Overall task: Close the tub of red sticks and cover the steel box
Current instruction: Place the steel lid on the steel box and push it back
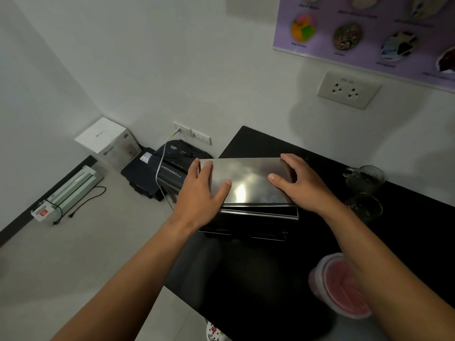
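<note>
A flat steel lid (pixel 248 179) lies over the steel box (pixel 256 219) on the black counter (pixel 246 279). The lid sits slightly tilted, with the box's front rim showing under it. My left hand (pixel 200 190) grips the lid's left end, fingers over the edge and thumb on top. My right hand (pixel 299 179) holds its right end the same way. The tub of red sticks (pixel 337 286) stands at the counter's near right, a clear lid on it, partly hidden by my right forearm.
Two clear glasses (pixel 366 178) stand on the counter right of the box. On the floor to the left are a black shredder (pixel 172 166) with a white cable, a white carton (pixel 108 142) and a laminator (pixel 73 185). A wall socket (pixel 348 91) is behind.
</note>
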